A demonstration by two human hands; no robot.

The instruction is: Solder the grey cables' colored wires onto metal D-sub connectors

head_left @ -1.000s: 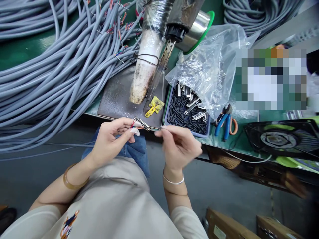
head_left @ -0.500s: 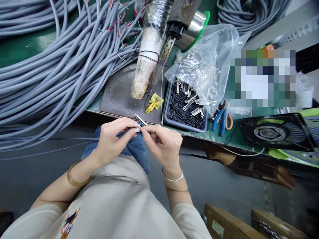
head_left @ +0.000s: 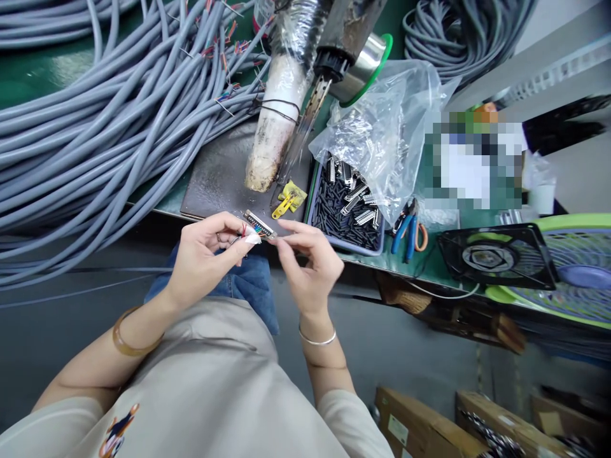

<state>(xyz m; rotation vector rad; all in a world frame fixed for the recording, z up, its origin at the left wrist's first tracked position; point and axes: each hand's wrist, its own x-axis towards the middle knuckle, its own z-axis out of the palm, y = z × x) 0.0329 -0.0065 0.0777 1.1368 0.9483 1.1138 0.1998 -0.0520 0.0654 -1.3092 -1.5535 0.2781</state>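
Note:
A multi-pin D-sub connector point(head_left: 259, 224) with a metal shell is held in front of me, just over the table's near edge. Thin coloured wires point(head_left: 255, 231) run along its near side. My left hand point(head_left: 210, 245) pinches these wires by the connector, thumb and forefinger together; a white patch shows at its thumb tip. At the connector's right end, my right hand point(head_left: 310, 257) has its thumb and a finger closed around the corner, with the forefinger lifted away. Beyond them, a yellow clip-like tool point(head_left: 285, 206) lies on a yellow pad on a dark board point(head_left: 210, 184).
Grey cables point(head_left: 119, 140) cover the left side. A soldering iron point(head_left: 312, 114) and a white duct point(head_left: 270, 140) hang over the board. Right of these are a bin point(head_left: 382, 245) of black sleeves and connectors, a plastic bag point(head_left: 396, 127), pliers point(head_left: 405, 235) and a fan point(head_left: 496, 254).
The right fingers have shifted from pinching a thin wire by the left fingertips to the connector's right end. More of the connector shows now. The view has swung slightly right.

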